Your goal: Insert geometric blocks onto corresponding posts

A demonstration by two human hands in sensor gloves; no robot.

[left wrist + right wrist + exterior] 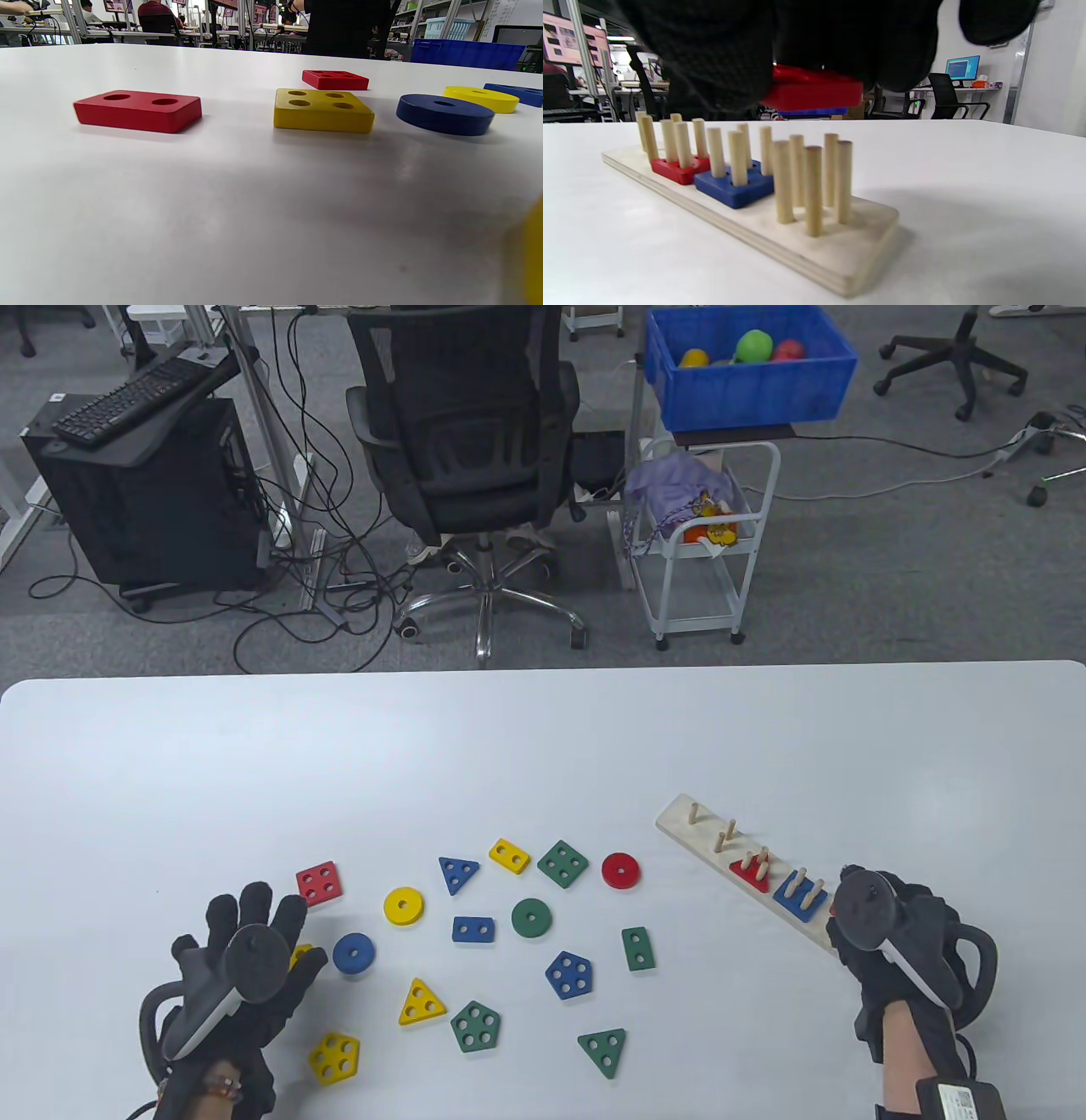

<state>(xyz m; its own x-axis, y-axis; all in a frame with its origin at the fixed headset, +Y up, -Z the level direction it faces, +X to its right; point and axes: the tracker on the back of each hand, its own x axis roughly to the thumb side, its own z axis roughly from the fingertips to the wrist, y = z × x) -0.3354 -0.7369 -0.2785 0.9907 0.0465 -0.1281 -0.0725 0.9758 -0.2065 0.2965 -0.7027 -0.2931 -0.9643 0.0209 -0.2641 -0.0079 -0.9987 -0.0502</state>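
Right hand (891,937) grips a red block (814,89), held above the five-post end of the peg board (840,262). Board already carries a red triangle (750,869) and blue square (800,894). Left hand (246,967) flat, fingers spread, holding nothing.

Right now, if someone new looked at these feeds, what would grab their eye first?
Probably the scatter of coloured blocks across the white table, such as the red disc and the green triangle. Next, the wooden peg board at the right, with a red triangle and a blue square already seated. The right hand holds a red block above the empty five pegs.
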